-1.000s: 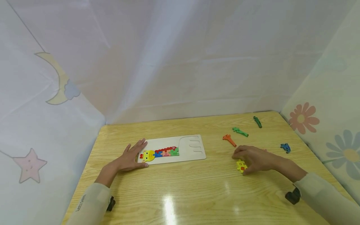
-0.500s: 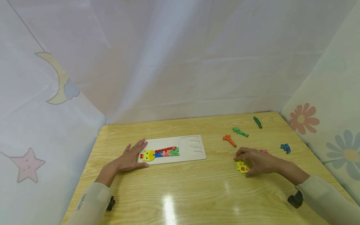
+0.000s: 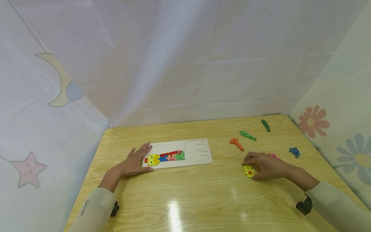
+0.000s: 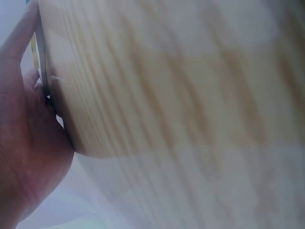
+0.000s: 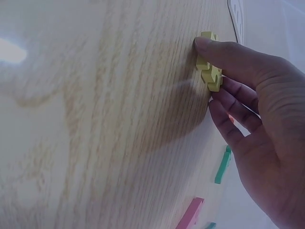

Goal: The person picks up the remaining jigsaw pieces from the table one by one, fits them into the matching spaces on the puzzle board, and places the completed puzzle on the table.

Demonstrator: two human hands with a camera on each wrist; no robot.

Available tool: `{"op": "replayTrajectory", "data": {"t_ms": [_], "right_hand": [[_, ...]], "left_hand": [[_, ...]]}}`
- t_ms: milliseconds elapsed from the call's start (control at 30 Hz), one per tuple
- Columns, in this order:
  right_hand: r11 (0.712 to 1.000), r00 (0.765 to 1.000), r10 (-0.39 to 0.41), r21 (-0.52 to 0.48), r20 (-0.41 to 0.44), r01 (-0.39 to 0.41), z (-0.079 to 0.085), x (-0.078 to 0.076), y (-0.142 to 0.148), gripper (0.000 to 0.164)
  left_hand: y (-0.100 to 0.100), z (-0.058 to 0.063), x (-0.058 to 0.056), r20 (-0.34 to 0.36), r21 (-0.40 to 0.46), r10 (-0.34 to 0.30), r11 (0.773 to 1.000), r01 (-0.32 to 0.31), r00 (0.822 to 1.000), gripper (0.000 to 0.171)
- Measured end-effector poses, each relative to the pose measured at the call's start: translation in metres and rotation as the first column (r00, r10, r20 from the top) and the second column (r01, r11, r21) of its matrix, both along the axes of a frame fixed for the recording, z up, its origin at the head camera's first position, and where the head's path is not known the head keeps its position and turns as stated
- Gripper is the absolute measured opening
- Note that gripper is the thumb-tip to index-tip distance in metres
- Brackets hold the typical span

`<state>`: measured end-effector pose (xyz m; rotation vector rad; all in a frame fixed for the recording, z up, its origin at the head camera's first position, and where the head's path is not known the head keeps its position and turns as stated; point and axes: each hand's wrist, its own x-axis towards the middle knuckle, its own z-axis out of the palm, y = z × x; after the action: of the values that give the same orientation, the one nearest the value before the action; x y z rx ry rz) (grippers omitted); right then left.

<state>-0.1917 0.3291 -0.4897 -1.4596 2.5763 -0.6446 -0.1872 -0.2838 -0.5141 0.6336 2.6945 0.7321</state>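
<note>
In the head view my left hand rests with spread fingers over the left end of a white giraffe puzzle board. The board has a yellow giraffe head, with blue, pink and green neck pieces and a red mane beside it. At its right end only outlines show. My right hand holds a yellow puzzle piece with a red mark between thumb and fingers, low over the table to the right of the board. The right wrist view shows the thumb against the yellow piece.
Loose puzzle pieces lie on the wooden table beyond my right hand: an orange one, a light green one, a dark green one, a blue one and a pink one. Cloth walls border the table.
My right hand has shifted slightly right and turned a little around the yellow piece, uncovering more of the pink piece. My left hand and the board stay put.
</note>
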Motion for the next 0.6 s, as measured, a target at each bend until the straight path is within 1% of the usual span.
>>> {"op": "replayTrajectory", "data": {"t_ms": [133,300,600], "right_hand": [[1.000,1.000,-0.006,-0.007,0.018,0.006,0.0011,0.0000,-0.0006,0.048],[1.000,1.000,-0.020,-0.001,0.013,0.020,0.0012,0.0003,-0.0016,0.048],[0.999,0.999,-0.043,-0.002,0.021,0.043,0.0052,0.0004,-0.0037,0.046]], "left_hand": [[0.0006,0.0018,0.0004,0.002,0.004,0.004,1.000,-0.004,1.000,0.109],[0.0011,0.0037,0.0006,0.002,-0.005,0.006,1.000,-0.006,1.000,0.108],[0.0011,0.0026,0.0009,0.003,-0.006,0.008,1.000,-0.008,1.000,0.109]]}}
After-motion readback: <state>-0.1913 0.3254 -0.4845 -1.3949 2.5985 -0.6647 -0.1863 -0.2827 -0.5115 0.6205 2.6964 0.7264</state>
